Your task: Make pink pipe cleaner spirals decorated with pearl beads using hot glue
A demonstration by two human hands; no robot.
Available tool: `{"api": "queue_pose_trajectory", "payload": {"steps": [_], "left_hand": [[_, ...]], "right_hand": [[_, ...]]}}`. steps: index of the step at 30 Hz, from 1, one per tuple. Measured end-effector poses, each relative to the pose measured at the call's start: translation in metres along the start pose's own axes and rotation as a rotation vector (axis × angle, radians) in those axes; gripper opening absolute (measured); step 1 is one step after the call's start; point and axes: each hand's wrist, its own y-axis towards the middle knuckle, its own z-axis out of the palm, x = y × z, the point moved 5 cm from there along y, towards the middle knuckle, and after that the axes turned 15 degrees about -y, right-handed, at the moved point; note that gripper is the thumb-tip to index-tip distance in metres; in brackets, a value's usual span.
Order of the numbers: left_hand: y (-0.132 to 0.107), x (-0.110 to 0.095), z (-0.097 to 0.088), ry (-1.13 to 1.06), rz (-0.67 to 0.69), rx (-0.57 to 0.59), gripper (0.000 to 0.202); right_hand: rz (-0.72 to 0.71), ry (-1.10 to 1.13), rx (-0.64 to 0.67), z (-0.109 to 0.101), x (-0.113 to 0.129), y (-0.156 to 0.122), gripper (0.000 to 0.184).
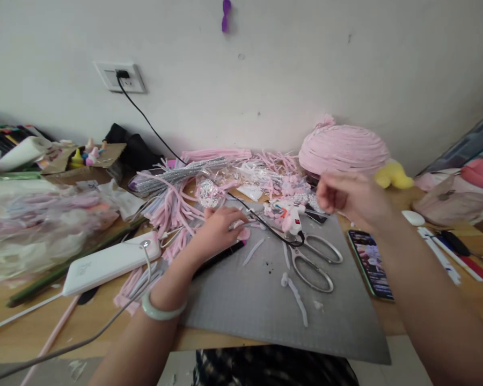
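Note:
My left hand (219, 231) is low over the grey cutting mat (241, 305), fingers spread and loosely bent beside a small pink piece (245, 234). Nothing shows in its grasp. A dark strip (221, 258) lies just below that hand. My right hand (350, 199) is raised above the mat's right side, its fingers curled toward the thumb; whatever they may hold is hidden. Between my hands rest metal scissors (330, 284) and a small white glue gun (293, 221) with a black cord. A short white pipe cleaner piece (297, 300) with a curled end lies nearer to me.
Bundled pink and silver pipe cleaners (173, 206) pile up at the back left. A large pink coil (344, 147) stands against the wall. A phone (372, 262) lies at right, a white power bank (110, 264) with cables at left. Plastic bags (44, 220) crowd the far left.

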Motion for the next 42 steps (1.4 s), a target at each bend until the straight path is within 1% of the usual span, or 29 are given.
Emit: {"api": "queue_pose_trajectory", "payload": {"steps": [1,3,6,8,12,14,15,17,20,21,22,23,25,28,34,37,39,40,42], "left_hand": [[-0.001,-0.005,0.007,0.051,0.006,0.058,0.018],[-0.003,-0.013,0.017,0.067,0.012,0.109,0.021],[-0.004,-0.021,0.024,0.019,0.023,0.12,0.021],[-0.004,-0.021,0.024,0.006,0.024,0.087,0.021],[-0.003,-0.014,0.017,-0.013,-0.03,-0.039,0.022],[-0.003,-0.01,0.013,-0.061,-0.057,-0.114,0.024],[-0.003,-0.009,0.012,-0.076,-0.061,-0.139,0.025],[-0.004,-0.009,0.012,-0.064,-0.058,-0.154,0.024],[-0.004,-0.008,0.016,-0.01,-0.066,-0.145,0.023],[-0.005,-0.007,0.016,-0.004,-0.077,-0.147,0.022],[-0.005,-0.005,0.017,-0.002,-0.086,-0.149,0.022],[-0.005,-0.004,0.018,-0.001,-0.094,-0.149,0.021],[-0.004,-0.002,0.02,0.003,-0.106,-0.141,0.02],[-0.004,0.0,0.021,0.007,-0.119,-0.129,0.02],[-0.004,0.0,0.018,-0.015,-0.14,-0.146,0.02],[-0.004,-0.001,0.017,-0.064,-0.126,-0.164,0.019],[-0.004,-0.002,0.015,-0.177,-0.116,-0.19,0.018],[-0.004,-0.001,0.014,-0.269,-0.115,-0.21,0.019],[-0.004,0.001,0.01,-0.491,-0.12,-0.269,0.02]], "right_hand": [[0.016,-0.062,0.083,0.005,-0.003,-0.002,0.03],[-0.011,-0.158,0.193,0.016,-0.005,-0.006,0.031],[-0.092,-0.2,0.245,0.028,0.003,-0.006,0.032],[-0.143,-0.164,0.216,0.028,0.018,-0.004,0.032],[-0.27,-0.067,0.042,0.013,0.059,0.0,0.03],[-0.308,-0.119,0.053,0.011,0.073,0.0,0.031],[-0.315,-0.204,0.092,0.013,0.077,0.001,0.031],[-0.303,-0.498,0.185,0.02,0.072,0.002,0.028],[-0.275,-1.095,0.299,0.034,0.042,0.004,0.015],[-0.294,-1.266,0.332,0.04,0.03,0.004,0.014],[-0.316,-1.399,0.354,0.045,0.02,0.005,0.015],[-0.334,-1.484,0.411,0.05,0.009,0.004,0.017],[-0.355,-1.585,0.473,0.059,-0.008,0.003,0.018],[-0.424,-1.629,0.523,0.068,-0.02,0.002,0.019],[-0.552,-1.686,0.536,0.078,-0.035,0.004,0.023],[-0.543,-1.655,0.512,0.077,-0.034,0.007,0.023],[-0.479,-1.519,0.447,0.071,-0.026,0.01,0.022],[-0.426,-1.388,0.428,0.068,-0.022,0.01,0.021],[-0.284,-1.022,0.458,0.062,-0.015,0.009,0.02]]}}
